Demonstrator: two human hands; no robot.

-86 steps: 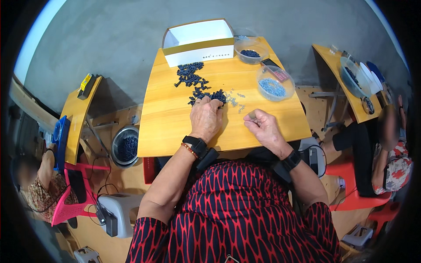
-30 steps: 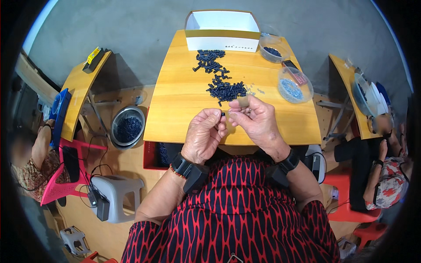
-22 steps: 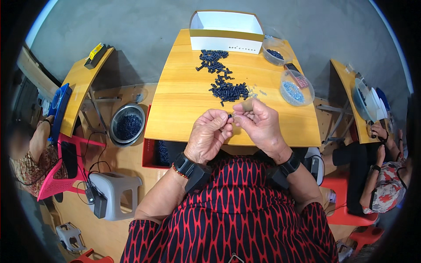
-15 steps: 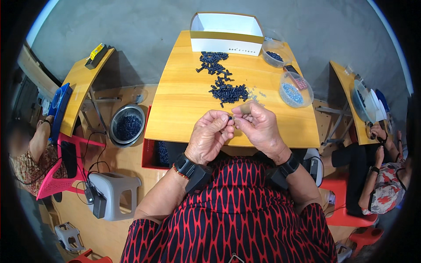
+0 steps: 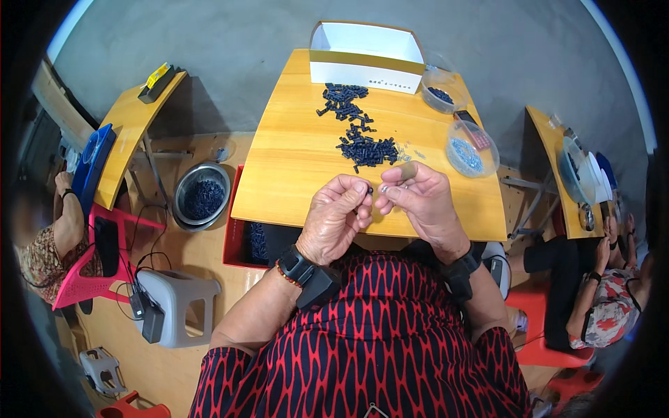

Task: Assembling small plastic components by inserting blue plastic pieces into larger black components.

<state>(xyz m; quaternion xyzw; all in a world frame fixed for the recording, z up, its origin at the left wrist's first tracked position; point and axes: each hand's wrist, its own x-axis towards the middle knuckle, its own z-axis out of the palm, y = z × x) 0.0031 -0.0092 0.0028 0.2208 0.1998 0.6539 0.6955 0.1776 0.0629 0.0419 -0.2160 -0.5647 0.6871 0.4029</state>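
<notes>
My left hand (image 5: 339, 219) pinches a small dark part (image 5: 369, 189) between thumb and fingertips, raised over the near edge of the yellow table (image 5: 293, 160). My right hand (image 5: 419, 202) is close beside it, its fingertips holding a tiny silvery piece (image 5: 385, 188); the two hands almost touch. Just beyond them a pile of small black parts (image 5: 365, 148) is strewn on the table, with a second cluster of black parts (image 5: 341, 101) farther back. A few small silvery bits (image 5: 408, 149) lie right of the pile.
A white cardboard box (image 5: 366, 56) stands at the far edge. Two clear round bowls sit on the right: one with dark parts (image 5: 439, 97), one with pale pieces (image 5: 470, 148). A steel bowl (image 5: 202, 195) and red bin (image 5: 252, 240) stand below left. People sit at side tables.
My hands left the pile on the table, came together near the front edge and now hold small parts between them. The view has shifted slightly.
</notes>
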